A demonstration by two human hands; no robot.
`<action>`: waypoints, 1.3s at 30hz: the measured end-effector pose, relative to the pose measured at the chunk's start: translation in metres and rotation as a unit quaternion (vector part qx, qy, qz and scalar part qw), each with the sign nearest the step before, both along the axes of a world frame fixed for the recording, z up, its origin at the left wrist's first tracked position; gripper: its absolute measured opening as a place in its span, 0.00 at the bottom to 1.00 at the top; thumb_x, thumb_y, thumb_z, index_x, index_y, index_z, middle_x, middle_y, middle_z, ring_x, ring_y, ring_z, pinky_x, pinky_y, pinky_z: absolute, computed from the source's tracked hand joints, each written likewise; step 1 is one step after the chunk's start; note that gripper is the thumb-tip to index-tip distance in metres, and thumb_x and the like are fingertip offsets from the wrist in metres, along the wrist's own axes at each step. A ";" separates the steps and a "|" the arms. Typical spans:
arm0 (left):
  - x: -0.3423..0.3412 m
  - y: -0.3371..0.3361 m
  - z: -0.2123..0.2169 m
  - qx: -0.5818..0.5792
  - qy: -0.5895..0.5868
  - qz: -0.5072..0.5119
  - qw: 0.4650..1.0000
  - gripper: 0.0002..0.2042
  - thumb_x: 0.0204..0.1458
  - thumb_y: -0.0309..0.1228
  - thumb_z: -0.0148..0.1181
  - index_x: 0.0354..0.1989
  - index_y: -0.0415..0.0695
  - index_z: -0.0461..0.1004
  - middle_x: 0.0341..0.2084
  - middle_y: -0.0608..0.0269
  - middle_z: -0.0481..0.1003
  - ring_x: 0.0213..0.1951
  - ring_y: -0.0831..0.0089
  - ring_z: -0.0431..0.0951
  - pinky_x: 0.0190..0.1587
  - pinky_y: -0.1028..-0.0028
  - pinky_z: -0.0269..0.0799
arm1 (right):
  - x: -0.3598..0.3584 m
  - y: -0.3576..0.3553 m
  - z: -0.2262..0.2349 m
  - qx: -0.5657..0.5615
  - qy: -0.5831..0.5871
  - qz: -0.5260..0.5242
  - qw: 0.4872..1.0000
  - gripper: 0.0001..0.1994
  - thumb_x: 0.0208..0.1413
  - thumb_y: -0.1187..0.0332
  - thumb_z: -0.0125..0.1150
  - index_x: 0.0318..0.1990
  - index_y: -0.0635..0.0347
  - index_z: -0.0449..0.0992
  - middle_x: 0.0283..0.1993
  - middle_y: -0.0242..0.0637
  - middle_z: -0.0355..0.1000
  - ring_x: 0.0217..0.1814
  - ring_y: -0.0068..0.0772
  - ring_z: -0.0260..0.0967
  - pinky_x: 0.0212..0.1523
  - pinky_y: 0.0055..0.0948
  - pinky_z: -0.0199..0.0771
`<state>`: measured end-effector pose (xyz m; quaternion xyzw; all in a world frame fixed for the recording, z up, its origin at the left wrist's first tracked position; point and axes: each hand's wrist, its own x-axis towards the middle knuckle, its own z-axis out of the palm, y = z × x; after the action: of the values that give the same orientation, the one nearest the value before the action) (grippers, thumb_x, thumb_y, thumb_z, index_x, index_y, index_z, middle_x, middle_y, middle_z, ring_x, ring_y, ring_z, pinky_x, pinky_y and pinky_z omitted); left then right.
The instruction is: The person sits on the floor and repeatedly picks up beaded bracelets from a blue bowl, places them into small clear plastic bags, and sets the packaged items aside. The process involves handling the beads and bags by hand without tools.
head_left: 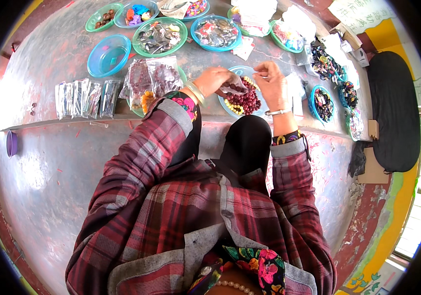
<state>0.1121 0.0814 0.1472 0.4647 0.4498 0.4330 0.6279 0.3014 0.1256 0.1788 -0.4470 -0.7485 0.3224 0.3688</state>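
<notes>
bead bags: two clear plastic bags of dark red beads [152,76], left of the hands
slim packets: row of clear sleeves [81,97] (contents unclear)
sign: pale paper sheet [360,14], top right

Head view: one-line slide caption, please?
Left hand holds small clear bag; right hand pinches above blue bowl of dark-red beads.

the scene is bright with daylight. a strong white glare burns out the left end of the worktop [3,105], and a window [417,216] at the lower right is also overexposed. the grey floor [38,172] shines softly. the fisheye lens bends straight edges strongly near the rim, and black corners surround the round picture. the centre is rather sharp; the edges look soft.
</notes>
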 end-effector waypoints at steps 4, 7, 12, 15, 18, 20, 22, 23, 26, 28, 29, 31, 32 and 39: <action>-0.011 0.002 -0.004 -0.045 -0.171 0.035 0.984 0.16 0.55 0.37 0.43 0.43 0.41 0.73 0.37 0.63 0.75 0.36 0.77 0.75 0.24 0.79 0.71 | 0.017 -0.001 -0.004 -0.095 0.040 -0.016 0.995 0.13 0.45 0.74 0.60 0.40 0.65 0.71 0.34 0.36 0.73 0.32 0.23 0.70 0.35 0.23 0.70; -0.013 0.003 -0.005 -0.079 -0.258 0.049 0.962 0.17 0.54 0.37 0.44 0.46 0.39 0.70 0.40 0.62 0.75 0.37 0.76 0.76 0.23 0.83 0.70 | 0.017 -0.010 -0.009 -0.180 0.105 0.012 0.978 0.15 0.49 0.72 0.59 0.44 0.68 0.70 0.36 0.35 0.73 0.34 0.19 0.68 0.35 0.20 0.69; -0.016 0.003 -0.003 -0.078 -0.295 0.026 0.952 0.18 0.55 0.36 0.44 0.47 0.36 0.68 0.42 0.57 0.74 0.38 0.73 0.77 0.22 0.85 0.70 | 0.010 -0.013 -0.012 -0.234 0.184 0.028 0.954 0.13 0.50 0.73 0.59 0.44 0.68 0.71 0.36 0.33 0.72 0.35 0.19 0.67 0.34 0.18 0.68; -0.018 0.005 -0.008 -0.059 -0.300 0.000 0.952 0.18 0.56 0.35 0.43 0.48 0.34 0.67 0.42 0.55 0.74 0.38 0.73 0.77 0.23 0.84 0.70 | 0.009 -0.013 -0.014 -0.256 0.210 0.022 0.943 0.11 0.50 0.73 0.59 0.41 0.67 0.73 0.34 0.32 0.72 0.33 0.19 0.66 0.32 0.17 0.67; -0.018 0.005 -0.008 -0.062 -0.301 0.007 0.952 0.18 0.56 0.36 0.43 0.47 0.34 0.68 0.42 0.55 0.74 0.38 0.73 0.77 0.23 0.84 0.71 | 0.011 -0.013 -0.020 -0.223 0.200 0.002 0.954 0.08 0.50 0.73 0.59 0.36 0.66 0.75 0.31 0.30 0.72 0.30 0.17 0.67 0.30 0.17 0.67; -0.017 0.004 -0.006 -0.057 -0.259 0.019 0.964 0.18 0.56 0.36 0.42 0.46 0.35 0.69 0.41 0.57 0.74 0.39 0.74 0.76 0.24 0.84 0.70 | 0.011 -0.014 -0.022 -0.169 0.158 -0.019 0.973 0.06 0.49 0.73 0.59 0.33 0.65 0.77 0.29 0.30 0.73 0.28 0.18 0.67 0.29 0.18 0.68; -0.015 0.003 -0.004 -0.047 -0.213 0.032 0.975 0.18 0.56 0.37 0.41 0.45 0.37 0.71 0.40 0.59 0.75 0.40 0.75 0.75 0.26 0.84 0.69 | 0.009 -0.016 -0.018 -0.099 0.090 -0.044 0.990 0.04 0.47 0.74 0.59 0.30 0.64 0.77 0.27 0.32 0.73 0.27 0.19 0.68 0.28 0.19 0.68; -0.014 0.002 -0.003 -0.039 -0.188 0.038 0.981 0.18 0.56 0.37 0.41 0.44 0.38 0.72 0.40 0.61 0.75 0.41 0.76 0.75 0.27 0.84 0.68 | 0.007 -0.018 -0.015 -0.036 0.069 -0.038 0.996 0.04 0.46 0.74 0.59 0.30 0.63 0.77 0.27 0.33 0.73 0.26 0.20 0.69 0.28 0.20 0.68; -0.012 0.000 0.003 -0.039 -0.130 0.046 0.990 0.18 0.55 0.38 0.40 0.43 0.42 0.73 0.39 0.64 0.75 0.42 0.78 0.74 0.29 0.84 0.66 | 0.005 -0.025 -0.006 0.102 0.019 -0.037 0.994 0.04 0.43 0.76 0.59 0.29 0.62 0.77 0.26 0.37 0.73 0.24 0.24 0.69 0.26 0.21 0.67; -0.009 -0.002 0.007 -0.028 -0.097 0.052 0.994 0.18 0.55 0.39 0.39 0.42 0.44 0.74 0.39 0.66 0.75 0.43 0.79 0.73 0.30 0.84 0.65 | 0.005 -0.026 -0.006 0.126 0.008 -0.059 0.990 0.05 0.42 0.76 0.59 0.29 0.60 0.78 0.27 0.38 0.73 0.24 0.26 0.70 0.26 0.21 0.67; -0.007 -0.003 0.008 -0.014 -0.081 0.056 0.995 0.18 0.55 0.39 0.39 0.42 0.45 0.74 0.39 0.66 0.75 0.43 0.79 0.73 0.30 0.84 0.66 | 0.005 -0.026 -0.007 0.131 0.005 -0.064 0.989 0.05 0.42 0.76 0.59 0.29 0.60 0.78 0.27 0.38 0.73 0.23 0.26 0.70 0.26 0.21 0.67; -0.006 -0.005 0.011 0.005 -0.059 0.059 0.996 0.18 0.55 0.39 0.39 0.42 0.46 0.75 0.40 0.66 0.75 0.43 0.79 0.73 0.31 0.83 0.66 | 0.005 -0.025 -0.008 0.140 0.001 -0.073 0.987 0.04 0.42 0.75 0.59 0.28 0.60 0.78 0.26 0.37 0.73 0.23 0.26 0.69 0.26 0.21 0.67; -0.007 -0.006 0.013 0.009 -0.053 0.058 0.997 0.18 0.55 0.39 0.39 0.42 0.46 0.75 0.40 0.66 0.75 0.43 0.79 0.73 0.31 0.83 0.66 | 0.005 -0.026 -0.007 0.136 0.000 -0.079 0.988 0.04 0.42 0.75 0.59 0.28 0.60 0.78 0.27 0.37 0.73 0.23 0.26 0.69 0.26 0.21 0.67; -0.007 -0.006 0.013 0.032 -0.048 0.040 0.998 0.17 0.55 0.38 0.41 0.42 0.43 0.74 0.40 0.63 0.74 0.45 0.76 0.72 0.34 0.77 0.70 | 0.008 -0.024 -0.008 0.091 0.019 -0.098 0.991 0.04 0.43 0.73 0.58 0.29 0.60 0.78 0.28 0.38 0.73 0.24 0.28 0.70 0.27 0.23 0.68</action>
<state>0.1052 0.0756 0.1599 0.4445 0.4233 0.4937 0.6160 0.3096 0.1013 0.1713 -0.4761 -0.7204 0.2235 0.4521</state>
